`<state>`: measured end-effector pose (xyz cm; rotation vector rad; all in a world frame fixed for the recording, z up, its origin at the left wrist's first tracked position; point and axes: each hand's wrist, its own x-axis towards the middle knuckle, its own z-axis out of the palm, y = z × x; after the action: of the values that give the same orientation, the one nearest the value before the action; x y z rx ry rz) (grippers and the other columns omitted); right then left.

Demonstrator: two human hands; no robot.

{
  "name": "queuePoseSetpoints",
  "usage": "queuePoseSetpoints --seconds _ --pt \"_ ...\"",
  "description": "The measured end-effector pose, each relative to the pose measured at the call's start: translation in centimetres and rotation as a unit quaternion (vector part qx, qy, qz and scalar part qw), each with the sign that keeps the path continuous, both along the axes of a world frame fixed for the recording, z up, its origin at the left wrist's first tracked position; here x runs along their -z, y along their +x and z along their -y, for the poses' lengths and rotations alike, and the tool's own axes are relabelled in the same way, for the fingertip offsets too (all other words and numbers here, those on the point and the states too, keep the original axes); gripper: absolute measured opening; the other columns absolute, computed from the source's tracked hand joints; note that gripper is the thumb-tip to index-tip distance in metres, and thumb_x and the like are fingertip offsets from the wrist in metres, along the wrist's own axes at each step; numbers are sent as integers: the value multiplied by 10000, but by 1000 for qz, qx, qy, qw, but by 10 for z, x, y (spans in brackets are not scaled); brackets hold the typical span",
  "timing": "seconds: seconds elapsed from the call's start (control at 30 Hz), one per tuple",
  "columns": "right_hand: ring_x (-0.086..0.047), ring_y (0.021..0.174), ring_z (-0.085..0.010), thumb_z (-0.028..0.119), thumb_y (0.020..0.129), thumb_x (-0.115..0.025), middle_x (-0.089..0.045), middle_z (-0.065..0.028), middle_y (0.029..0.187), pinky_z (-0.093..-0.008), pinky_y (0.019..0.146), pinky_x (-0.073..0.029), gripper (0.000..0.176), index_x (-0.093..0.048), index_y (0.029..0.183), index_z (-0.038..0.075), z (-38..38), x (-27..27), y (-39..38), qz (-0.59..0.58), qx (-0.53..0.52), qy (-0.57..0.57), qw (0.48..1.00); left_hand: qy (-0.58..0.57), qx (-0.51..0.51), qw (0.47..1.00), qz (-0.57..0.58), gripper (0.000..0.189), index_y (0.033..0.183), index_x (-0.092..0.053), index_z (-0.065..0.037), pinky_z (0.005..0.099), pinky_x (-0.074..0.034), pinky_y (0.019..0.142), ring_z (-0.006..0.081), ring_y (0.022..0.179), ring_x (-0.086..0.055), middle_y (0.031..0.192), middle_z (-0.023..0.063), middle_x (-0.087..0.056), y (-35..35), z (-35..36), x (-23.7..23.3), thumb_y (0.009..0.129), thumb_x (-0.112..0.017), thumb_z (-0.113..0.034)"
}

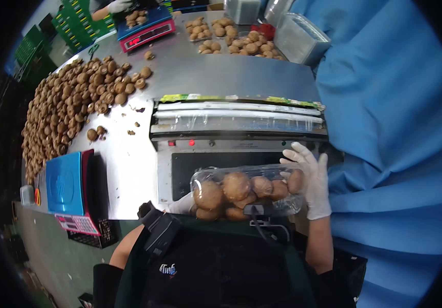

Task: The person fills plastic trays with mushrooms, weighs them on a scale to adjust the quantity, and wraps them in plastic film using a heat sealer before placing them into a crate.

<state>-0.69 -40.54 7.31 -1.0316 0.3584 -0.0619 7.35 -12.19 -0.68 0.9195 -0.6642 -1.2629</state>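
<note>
A clear plastic tray of brown mushrooms [236, 187], with film over it, is held in front of my body above the near edge of the wrapping machine [164, 174]. My gloved right hand [308, 177] is at the tray's right end, thumb side against it and several fingers raised and spread. At the left end, my gloved left hand [181, 204] supports the tray from below; its fingers are mostly hidden behind the tray. Film rolls [236, 115] lie across the back of the machine.
Loose mushrooms [72, 97] are heaped at the left. A blue-topped scale [66, 184] stands near left; another scale [148, 37] is at the back, beside a co-worker's gloved hand [120, 6]. Packed mushroom trays [252, 45], clear containers [301, 38] and a blue sheet [390, 128] are toward the right.
</note>
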Motion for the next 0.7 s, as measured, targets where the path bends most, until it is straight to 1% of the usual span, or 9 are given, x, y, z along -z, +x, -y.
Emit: queuePoseSetpoints --seconds 0.03,0.07,0.17,0.23,0.3,0.37,0.43,0.63,0.7 --pt "-576 970 -218 462 907 -431 -587 -135 1087 -345 860 -464 536 -535 1131 -14 -3 -5 -1 42 -40 2 998 -4 1 1000 0 346 1136 -519 -35 293 -435 876 142 999 -534 1095 81 -561 -2 -1 -1 809 -626 -63" --pt "-607 913 -220 461 908 -430 -617 -149 1035 -351 843 -473 540 -571 1070 -34 -5 -1 -2 23 -65 -171 983 -4 -6 1000 1 348 1140 -518 -35 292 -432 882 140 1007 -530 1103 81 -558 -3 -3 0 810 -624 -61" --pt "-638 828 -246 450 906 -446 -639 -197 927 -360 797 -507 538 -593 1007 -58 5 16 -5 -14 -114 -136 984 27 -80 996 -18 353 1152 -514 -35 292 -423 900 132 1031 -516 1130 81 -547 -4 -6 -3 816 -620 -56" --pt "-640 823 -250 481 908 -420 -635 -217 897 -361 757 -529 590 -574 1007 -80 -5 20 -6 -32 -92 -95 991 82 -193 974 -80 390 1213 -466 -8 322 -400 951 191 1109 -492 1217 112 -507 10 -2 -2 939 -447 -286" --pt "-640 826 -252 480 909 -416 -634 -217 900 -361 765 -527 593 -566 1021 -83 -11 28 -4 -40 -94 -86 991 -25 -320 934 -159 638 1338 -330 -25 397 -285 1042 257 1228 -396 1318 148 -431 31 -12 -44 931 -296 -516" --pt "-640 830 -251 469 916 -410 -634 -214 905 -359 767 -527 583 -565 1020 -83 -21 24 7 -31 -103 -101 989 -85 -322 932 -140 706 1367 -299 -76 408 -288 1050 259 1209 -428 1312 135 -441 33 -23 -68 876 -378 -578" --pt "-637 840 -243 436 933 -393 -632 -209 922 -347 779 -522 555 -565 1024 -84 -36 19 22 -17 -105 -122 987 -32 -220 973 60 655 1361 -312 -59 405 -279 1058 256 1212 -426 1317 152 -431 30 -31 -79 900 -390 -518" --pt "-617 880 -207 409 922 -453 -631 -143 956 -314 803 -497 508 -569 1041 -71 -63 13 59 -11 -113 -99 989 41 -269 949 -159 473 1156 -501 39 371 -454 930 248 1065 -551 1149 177 -553 70 -56 -75 925 -447 -370" --pt "-609 882 -179 389 900 -508 -626 -110 973 -298 804 -490 473 -553 1091 -41 -68 8 65 35 -98 -359 928 52 -271 953 -126 451 1139 -512 35 367 -463 918 237 1038 -561 1124 172 -563 81 -69 -77 930 -442 -359"
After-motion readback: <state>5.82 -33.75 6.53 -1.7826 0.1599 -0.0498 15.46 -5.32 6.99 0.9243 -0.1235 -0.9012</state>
